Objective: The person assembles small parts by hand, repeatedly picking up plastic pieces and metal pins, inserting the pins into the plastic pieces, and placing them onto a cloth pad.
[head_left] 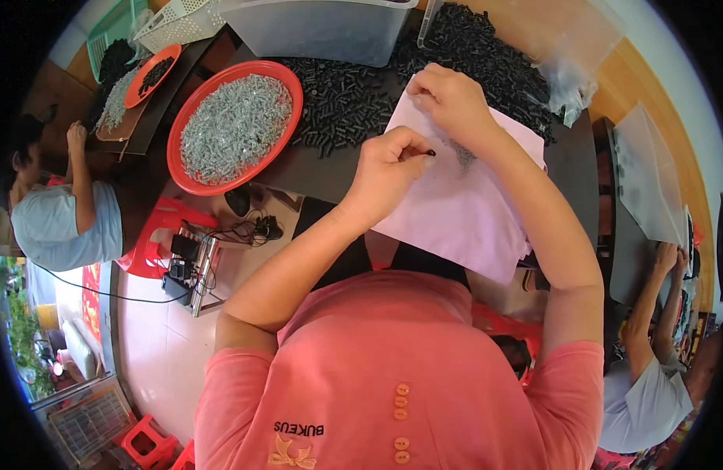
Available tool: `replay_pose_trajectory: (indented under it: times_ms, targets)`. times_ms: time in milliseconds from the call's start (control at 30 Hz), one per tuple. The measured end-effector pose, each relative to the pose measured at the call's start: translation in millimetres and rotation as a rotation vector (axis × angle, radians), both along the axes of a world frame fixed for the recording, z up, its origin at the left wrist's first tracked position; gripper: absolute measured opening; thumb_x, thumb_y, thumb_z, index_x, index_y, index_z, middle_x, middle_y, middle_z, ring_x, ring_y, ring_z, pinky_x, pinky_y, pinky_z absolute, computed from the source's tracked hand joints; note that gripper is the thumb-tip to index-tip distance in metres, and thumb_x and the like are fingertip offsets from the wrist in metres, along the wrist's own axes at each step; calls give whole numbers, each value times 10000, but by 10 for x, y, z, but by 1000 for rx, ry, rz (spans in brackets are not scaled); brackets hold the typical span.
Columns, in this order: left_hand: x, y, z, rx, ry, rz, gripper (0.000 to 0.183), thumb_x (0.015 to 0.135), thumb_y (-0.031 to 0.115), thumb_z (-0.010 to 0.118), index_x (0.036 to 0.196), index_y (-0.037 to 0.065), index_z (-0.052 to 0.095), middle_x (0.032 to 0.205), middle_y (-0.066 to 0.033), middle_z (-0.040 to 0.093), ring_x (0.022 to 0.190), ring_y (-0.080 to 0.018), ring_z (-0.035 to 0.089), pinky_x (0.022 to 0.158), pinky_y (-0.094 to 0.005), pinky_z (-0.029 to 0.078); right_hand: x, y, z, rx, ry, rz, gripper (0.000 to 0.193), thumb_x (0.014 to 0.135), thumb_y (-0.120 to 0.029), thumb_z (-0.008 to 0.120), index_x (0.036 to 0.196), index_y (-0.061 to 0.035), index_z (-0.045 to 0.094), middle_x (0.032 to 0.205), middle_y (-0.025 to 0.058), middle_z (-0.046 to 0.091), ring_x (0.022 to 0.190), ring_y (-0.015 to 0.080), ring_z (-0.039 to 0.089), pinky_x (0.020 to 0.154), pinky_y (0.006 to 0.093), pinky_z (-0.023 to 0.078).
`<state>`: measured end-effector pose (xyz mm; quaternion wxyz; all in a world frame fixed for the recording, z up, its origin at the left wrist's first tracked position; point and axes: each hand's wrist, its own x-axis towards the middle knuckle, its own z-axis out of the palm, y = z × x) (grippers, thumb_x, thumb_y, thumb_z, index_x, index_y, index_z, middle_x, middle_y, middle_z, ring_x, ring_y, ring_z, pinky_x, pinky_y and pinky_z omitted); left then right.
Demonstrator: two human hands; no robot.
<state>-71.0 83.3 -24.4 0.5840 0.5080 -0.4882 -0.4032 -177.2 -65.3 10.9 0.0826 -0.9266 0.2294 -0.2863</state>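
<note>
Over the dark table, my left hand (387,174) is closed in a pinch on a small black piece (431,153), of which only an end shows at the fingertips. My right hand (453,102) is just above and to the right, fingers curled together; whatever they may hold is hidden. Beneath both hands a pink cloth (443,215) lies over the table edge and hangs toward my lap, with a grey smudge near its middle. Small black cylindrical pieces (342,110) lie heaped left of the cloth, and a larger heap of black pieces (487,51) is behind it.
A round red tray (173,153) holds many small clear pieces (236,129). A translucent plastic bin (318,31) stands at the back, and a clear plastic bag (573,98) at the right. One person (67,215) sits at the left, another (647,392) at the right.
</note>
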Motion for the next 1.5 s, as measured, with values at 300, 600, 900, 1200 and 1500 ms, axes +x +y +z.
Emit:
replay_pose_trajectory:
  times_ms: [300,600,900,1200,1500]
  targets:
    - [-1,-14,-49,-73,-59,28,70,825,-6,682,891,1,658,758,5,624,657,-56,549,567,-215,425,511,-162,-115,-199,266,20,106,772,-110,682,878,-119,695,892,37,656,908,255,639,777,408,476]
    - [10,9,-38,-67,-23,18,78,838,22,681,909,7,655,755,13,625,664,-43,541,562,-213,423,561,-96,-126,-233,329,-1,58,797,-84,652,853,-97,643,907,54,655,881,274,626,789,397,455]
    - [115,18,124,-62,602,144,112,892,10,620,989,-46,623,829,-99,648,666,-163,620,549,-267,490,-127,464,249,149,-140,69,110,826,-55,650,925,-28,612,843,60,590,775,213,595,700,322,467]
    - [83,-428,395,-101,840,152,139,945,91,579,1028,-20,575,974,-164,667,969,-296,658,892,-400,522,-58,821,94,374,-376,192,94,812,-7,666,902,-13,641,794,26,620,723,106,575,652,246,446]
    - [-7,-389,335,-27,808,95,133,957,84,556,1034,-24,556,972,-168,651,960,-305,658,876,-394,535,-189,672,212,659,-192,290,86,787,-31,680,842,-23,615,710,32,616,675,106,580,623,260,453]
